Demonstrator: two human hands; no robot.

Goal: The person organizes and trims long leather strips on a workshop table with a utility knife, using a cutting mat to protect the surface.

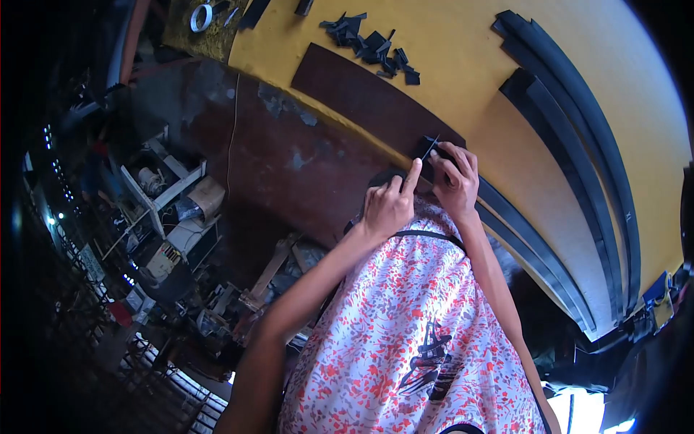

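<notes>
My left hand (390, 206) is closed, its index finger stretched forward along a thin, shiny blade (431, 147). The blade's handle, if it has one, is hidden in the hand. Just beside it, my right hand (457, 181) pinches the end of a black strip (428, 145), with the fingertips close to the blade. Under the strip's end lies a dark brown board (361, 87) at the table's edge. More long black strips (535, 239) run from near my right hand along that edge toward the lower right.
The yellow table (463, 43) carries a heap of small black offcuts (372, 47) and long curved black strips (578, 130) on the right. A white tape roll (201, 18) is at the far left corner. A cluttered wooden frame (166, 188) stands on the floor.
</notes>
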